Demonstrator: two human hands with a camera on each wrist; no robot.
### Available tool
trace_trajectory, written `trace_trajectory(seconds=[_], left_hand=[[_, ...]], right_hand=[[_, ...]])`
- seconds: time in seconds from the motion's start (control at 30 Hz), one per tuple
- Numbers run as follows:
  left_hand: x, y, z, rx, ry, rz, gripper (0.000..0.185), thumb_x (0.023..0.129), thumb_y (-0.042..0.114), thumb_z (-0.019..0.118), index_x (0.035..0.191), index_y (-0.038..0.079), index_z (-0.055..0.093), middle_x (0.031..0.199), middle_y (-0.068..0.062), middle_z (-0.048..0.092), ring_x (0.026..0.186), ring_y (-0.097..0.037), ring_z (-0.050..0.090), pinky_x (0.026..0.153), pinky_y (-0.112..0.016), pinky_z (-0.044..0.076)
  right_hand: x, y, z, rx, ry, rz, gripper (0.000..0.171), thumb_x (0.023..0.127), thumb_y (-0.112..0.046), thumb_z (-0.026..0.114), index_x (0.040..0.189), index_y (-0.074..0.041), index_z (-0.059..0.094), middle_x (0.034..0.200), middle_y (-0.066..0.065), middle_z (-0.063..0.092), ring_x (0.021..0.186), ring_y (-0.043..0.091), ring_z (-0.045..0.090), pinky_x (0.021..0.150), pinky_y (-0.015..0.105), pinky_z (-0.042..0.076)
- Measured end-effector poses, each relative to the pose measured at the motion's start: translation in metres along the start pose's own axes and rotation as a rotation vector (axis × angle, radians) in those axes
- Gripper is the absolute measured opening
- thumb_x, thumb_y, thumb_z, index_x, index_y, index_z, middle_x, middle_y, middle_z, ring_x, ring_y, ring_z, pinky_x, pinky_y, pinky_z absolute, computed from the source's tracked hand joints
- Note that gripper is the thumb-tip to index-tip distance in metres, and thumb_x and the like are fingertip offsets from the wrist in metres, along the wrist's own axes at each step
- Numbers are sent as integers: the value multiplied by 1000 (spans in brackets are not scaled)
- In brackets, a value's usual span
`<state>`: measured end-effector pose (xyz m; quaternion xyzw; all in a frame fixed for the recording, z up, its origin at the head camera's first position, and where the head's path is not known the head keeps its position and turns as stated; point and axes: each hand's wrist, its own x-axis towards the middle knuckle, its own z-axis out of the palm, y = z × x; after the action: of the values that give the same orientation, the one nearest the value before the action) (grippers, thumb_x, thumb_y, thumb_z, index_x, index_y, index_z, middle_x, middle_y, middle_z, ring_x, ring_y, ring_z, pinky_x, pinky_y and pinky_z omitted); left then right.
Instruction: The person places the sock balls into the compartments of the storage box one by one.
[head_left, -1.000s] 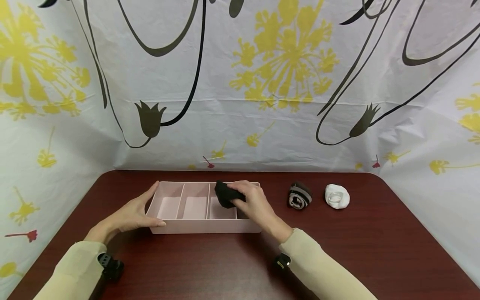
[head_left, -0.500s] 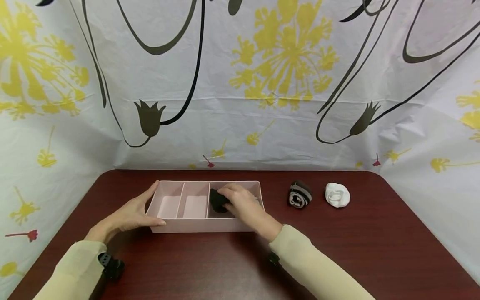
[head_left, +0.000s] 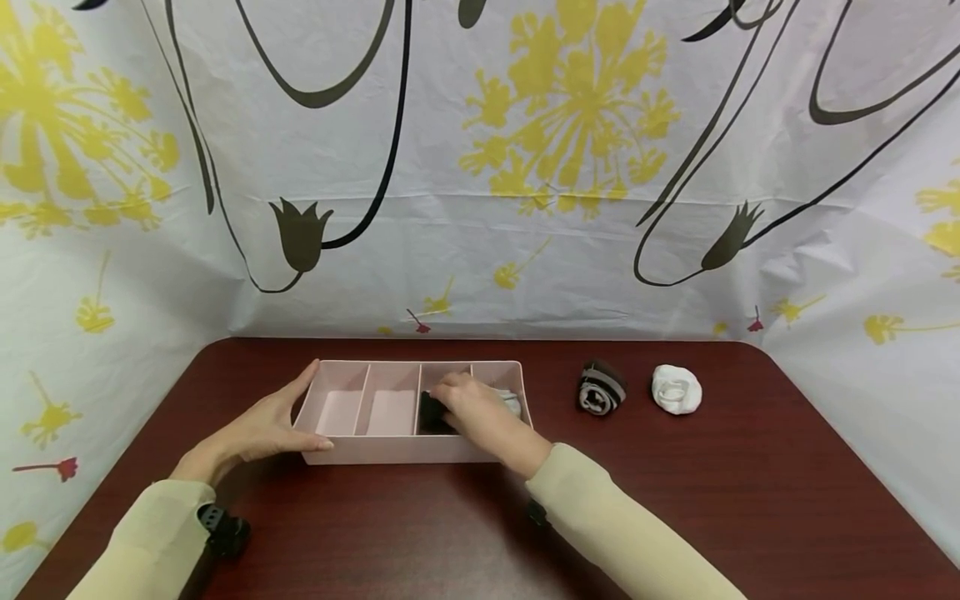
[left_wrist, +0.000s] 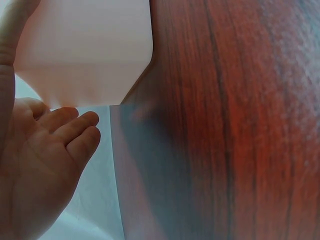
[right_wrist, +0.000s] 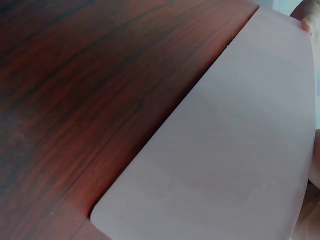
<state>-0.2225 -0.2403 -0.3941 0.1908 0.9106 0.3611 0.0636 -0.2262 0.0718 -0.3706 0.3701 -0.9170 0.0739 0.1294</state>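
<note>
Meanwhile right hand pinches black sock inside pink tray; left hand spread against it.

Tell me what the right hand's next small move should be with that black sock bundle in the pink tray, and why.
Probably let go and lift out: the right hand has the black sock bundle down inside the pink tray, in its third compartment from the left, while the left hand steadies the tray's end.

the head view looks forward and down from above the near table edge, taking in the whole tray and backdrop. the left wrist view sits very close, by the tray corner. the right wrist view presses close against the tray wall. all three share tray and table.
</note>
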Motion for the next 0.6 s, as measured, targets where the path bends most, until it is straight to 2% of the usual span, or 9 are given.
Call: trace_trajectory(seconds=[0.33, 0.6], left_hand=[[0, -1, 0, -7, -2, 2, 120, 69, 38, 82, 152, 8, 1, 154, -25, 12, 135, -43, 23, 101, -62, 27], [0, -1, 1, -9, 2, -2, 120, 68, 38, 82, 152, 8, 1, 154, -25, 13, 134, -42, 25, 102, -62, 27]], right_hand=[[9, -1, -2, -54, -118, -43, 22, 76, -6, 75, 96, -11, 69, 89, 5, 62, 86, 18, 62, 73, 27, 51], [13, 1, -2, -62, -181, -52, 20, 77, -8, 75, 96, -9, 68, 90, 6, 63, 89, 19, 62, 76, 27, 51]])
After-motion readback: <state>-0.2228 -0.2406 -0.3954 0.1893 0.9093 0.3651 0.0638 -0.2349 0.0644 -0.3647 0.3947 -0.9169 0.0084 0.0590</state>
